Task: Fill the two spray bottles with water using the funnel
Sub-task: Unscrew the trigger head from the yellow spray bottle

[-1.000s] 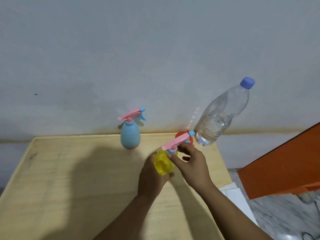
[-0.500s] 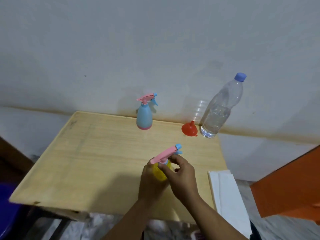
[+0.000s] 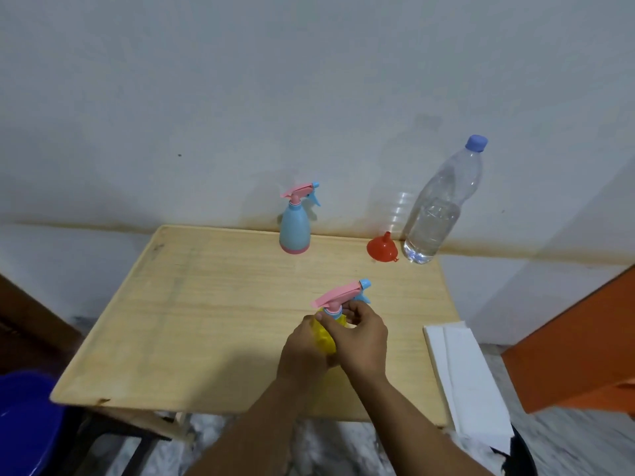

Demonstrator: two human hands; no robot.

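Table: broad bare left half

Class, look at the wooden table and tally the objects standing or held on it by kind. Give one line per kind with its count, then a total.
Spray bottles: 2, the blue plastic spray bottle and the yellow plastic spray bottle
Funnels: 1, the red plastic funnel
Water bottles: 1, the clear plastic water bottle with a blue cap
Total: 4

Yellow spray bottle mostly hidden behind both hands' fingers.
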